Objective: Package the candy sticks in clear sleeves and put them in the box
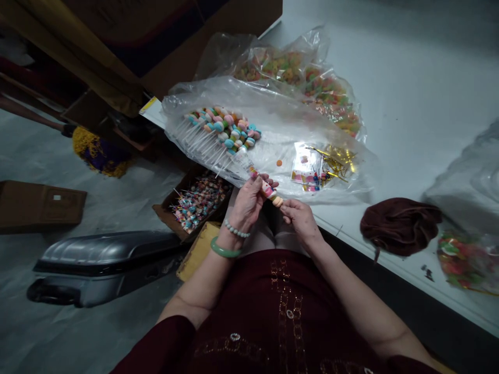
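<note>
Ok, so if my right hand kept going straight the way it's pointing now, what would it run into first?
Probably the pastel candy skewer held in the left hand: its end candy sits right at the tips of the right hand, though depth is hard to judge from here.

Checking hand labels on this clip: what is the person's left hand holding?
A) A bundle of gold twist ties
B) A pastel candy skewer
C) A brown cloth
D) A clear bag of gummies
B: the left hand grips the pastel candy skewer, with the right hand close to its end.
</note>
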`<action>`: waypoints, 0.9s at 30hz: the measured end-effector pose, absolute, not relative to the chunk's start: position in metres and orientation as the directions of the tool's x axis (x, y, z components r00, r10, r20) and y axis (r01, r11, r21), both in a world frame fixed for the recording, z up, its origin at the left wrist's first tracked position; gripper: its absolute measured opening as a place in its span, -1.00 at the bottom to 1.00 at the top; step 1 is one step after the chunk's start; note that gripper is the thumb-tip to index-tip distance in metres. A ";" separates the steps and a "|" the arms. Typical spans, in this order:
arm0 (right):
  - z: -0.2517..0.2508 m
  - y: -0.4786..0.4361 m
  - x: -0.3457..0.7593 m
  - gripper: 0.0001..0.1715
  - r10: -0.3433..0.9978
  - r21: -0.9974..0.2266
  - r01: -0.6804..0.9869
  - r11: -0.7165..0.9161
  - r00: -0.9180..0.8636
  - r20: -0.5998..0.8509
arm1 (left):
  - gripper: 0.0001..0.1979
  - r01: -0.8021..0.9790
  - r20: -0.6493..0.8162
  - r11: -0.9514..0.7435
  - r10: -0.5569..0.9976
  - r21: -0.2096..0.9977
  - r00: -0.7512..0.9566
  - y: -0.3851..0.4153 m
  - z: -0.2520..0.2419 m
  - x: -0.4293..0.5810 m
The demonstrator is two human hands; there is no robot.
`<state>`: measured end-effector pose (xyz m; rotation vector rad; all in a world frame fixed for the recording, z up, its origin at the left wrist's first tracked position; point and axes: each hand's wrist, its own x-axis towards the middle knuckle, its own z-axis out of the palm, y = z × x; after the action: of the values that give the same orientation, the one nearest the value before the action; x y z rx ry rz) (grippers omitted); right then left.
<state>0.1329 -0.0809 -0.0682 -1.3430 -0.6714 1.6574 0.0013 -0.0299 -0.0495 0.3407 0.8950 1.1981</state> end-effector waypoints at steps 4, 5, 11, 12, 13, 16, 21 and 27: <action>-0.065 -0.083 0.126 -0.85 0.913 -0.881 -0.273 -0.386 0.020 -0.407 | -0.69 -0.661 -0.370 0.313 0.927 0.682 0.058 -0.038 -0.048 0.010; -0.063 -0.082 0.126 -0.85 0.899 -0.849 -0.319 -0.422 -0.026 -0.437 | -0.68 -0.664 -0.374 0.316 0.925 0.677 0.059 -0.040 -0.047 0.011; -0.061 -0.074 0.132 -0.84 0.586 -0.344 -0.477 -0.809 -0.599 -0.546 | -0.68 -0.664 -0.478 0.411 0.874 0.624 0.092 -0.043 -0.045 0.014; -0.063 -0.074 0.133 -0.84 0.562 -0.308 -0.476 -0.824 -0.615 -0.553 | -0.69 -0.662 -0.480 0.409 0.873 0.628 0.085 -0.044 -0.046 0.014; -0.065 -0.073 0.133 -0.84 0.557 -0.304 -0.474 -0.826 -0.609 -0.564 | -0.69 -0.658 -0.483 0.414 0.871 0.629 0.085 -0.044 -0.048 0.013; -0.070 -0.075 0.132 -0.82 0.676 -0.482 -0.480 -0.733 -0.429 -0.600 | -0.67 -0.636 -0.492 0.439 0.864 0.634 0.106 -0.043 -0.051 0.009; -0.067 -0.081 0.132 -0.79 0.925 -0.910 -0.165 -0.381 -0.060 -0.376 | -0.65 -0.606 -0.433 0.408 0.894 0.682 0.115 -0.038 -0.052 0.001; -0.052 -0.086 0.141 -0.66 0.818 -0.827 -0.155 -0.540 -0.328 -0.472 | -0.66 -0.617 -0.429 0.454 0.881 0.644 0.200 -0.042 -0.048 0.000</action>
<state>0.1414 -0.0856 -0.0517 -1.2460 -0.9100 1.9267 0.0002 -0.0415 -0.0476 0.3662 0.8577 1.0791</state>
